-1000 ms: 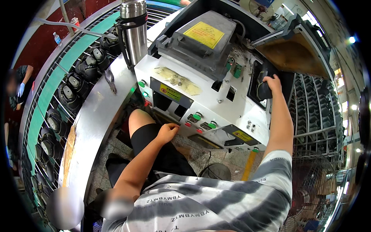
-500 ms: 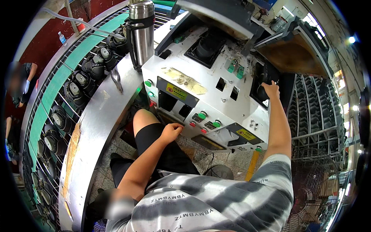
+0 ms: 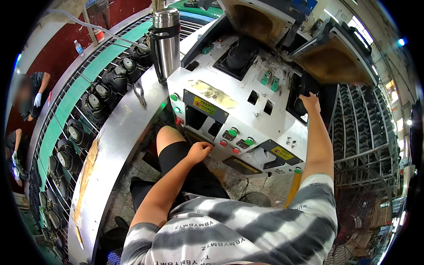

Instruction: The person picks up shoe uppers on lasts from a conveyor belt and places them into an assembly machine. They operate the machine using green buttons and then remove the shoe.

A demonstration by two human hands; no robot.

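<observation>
My right hand (image 3: 311, 102) reaches into the right bay of a white machine (image 3: 240, 104). Its fingers are closed on the edge of a black shoe (image 3: 308, 84) that sits in the bay, partly covered by the hand. Above my thigh, close to the machine's front panel, my left hand (image 3: 200, 152) is loosely curled, and I see nothing in it. Another black shoe (image 3: 240, 55) sits in the machine's left bay. Both lids, the left lid (image 3: 260, 20) and the right lid (image 3: 333, 57), stand raised with brown undersides showing.
Left of me curves a metal ledge (image 3: 110, 145) with pliers (image 3: 139, 94) and a steel flask (image 3: 167, 46). Beyond it, black shoes (image 3: 95, 106) line a green conveyor (image 3: 59, 128). Two people work past that. At right stand a rack (image 3: 364, 128) and a caged fan (image 3: 357, 212).
The left lid has swung further up, showing more of its underside. The view has shifted slightly. My right hand stays at the shoe, and my left hand remains curled above my thigh.
</observation>
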